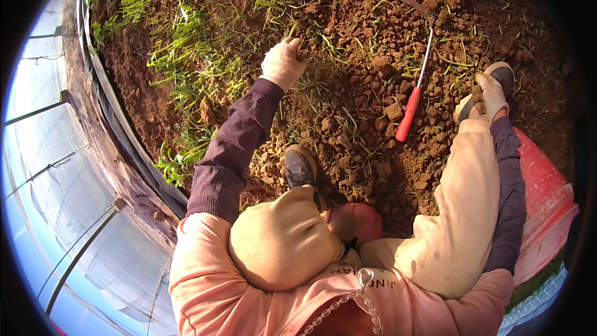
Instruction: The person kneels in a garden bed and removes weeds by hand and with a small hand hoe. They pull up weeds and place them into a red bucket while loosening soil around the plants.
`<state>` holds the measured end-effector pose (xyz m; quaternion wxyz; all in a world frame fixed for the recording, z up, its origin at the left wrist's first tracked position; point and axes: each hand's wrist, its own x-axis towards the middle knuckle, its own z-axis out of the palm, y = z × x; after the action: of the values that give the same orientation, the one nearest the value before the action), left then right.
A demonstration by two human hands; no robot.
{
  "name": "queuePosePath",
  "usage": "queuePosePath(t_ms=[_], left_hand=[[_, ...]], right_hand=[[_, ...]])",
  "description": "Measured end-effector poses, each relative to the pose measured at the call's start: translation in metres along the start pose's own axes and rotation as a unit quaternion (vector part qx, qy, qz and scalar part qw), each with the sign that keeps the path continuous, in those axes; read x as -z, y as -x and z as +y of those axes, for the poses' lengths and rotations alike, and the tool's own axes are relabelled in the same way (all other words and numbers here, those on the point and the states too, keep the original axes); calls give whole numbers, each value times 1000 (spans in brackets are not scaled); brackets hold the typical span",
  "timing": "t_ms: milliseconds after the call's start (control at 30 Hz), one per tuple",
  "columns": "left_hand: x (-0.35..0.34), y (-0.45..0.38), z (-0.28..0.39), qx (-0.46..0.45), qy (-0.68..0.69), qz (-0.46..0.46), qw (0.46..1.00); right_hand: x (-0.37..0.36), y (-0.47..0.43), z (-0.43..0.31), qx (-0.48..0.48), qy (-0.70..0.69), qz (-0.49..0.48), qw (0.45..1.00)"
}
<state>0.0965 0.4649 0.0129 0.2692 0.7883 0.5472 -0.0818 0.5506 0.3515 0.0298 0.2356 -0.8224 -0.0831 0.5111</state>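
Observation:
My left hand (283,64), in a pale work glove, reaches down over the weedy soil with its fingers curled. A thin green stem (292,31) shows at its fingertips; whether they grip it is hidden. Off to the right, my right hand (492,95), also gloved, lies across my right shoe (503,77). Brown lumps show by its fingers, and I cannot tell if it holds any. Between the hands a small hand hoe (421,66) with a red handle and rusty blade rests on loose soil. Green weeds (186,51) grow left of my left hand.
A red plastic bucket (543,196) stands beside my right leg. My left shoe (301,168) is planted on cloddy reddish soil (373,158), near a rounded red object (355,220) between my legs. Along the left runs a plastic-sheet wall (51,126) with dark struts.

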Motion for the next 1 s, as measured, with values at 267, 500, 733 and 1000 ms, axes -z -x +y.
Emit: queuePosePath(t_ms=[267, 500, 733, 1000], left_hand=[[-36, -26, 53, -85, -110, -221, 965], [-3, 25, -6, -80, 194, -95, 973], [-24, 31, -17, -21, -82, -112, 990], [-63, 86, 69, -382, -193, -221, 876]], right_hand=[[9, -21, 8, 4, 16, -17, 1000], [8, -3, 0, -18, -1, -10, 1000], [1, -3, 0, 4, 29, 0, 1000], [1, -6, 0, -6, 3, -6, 1000]])
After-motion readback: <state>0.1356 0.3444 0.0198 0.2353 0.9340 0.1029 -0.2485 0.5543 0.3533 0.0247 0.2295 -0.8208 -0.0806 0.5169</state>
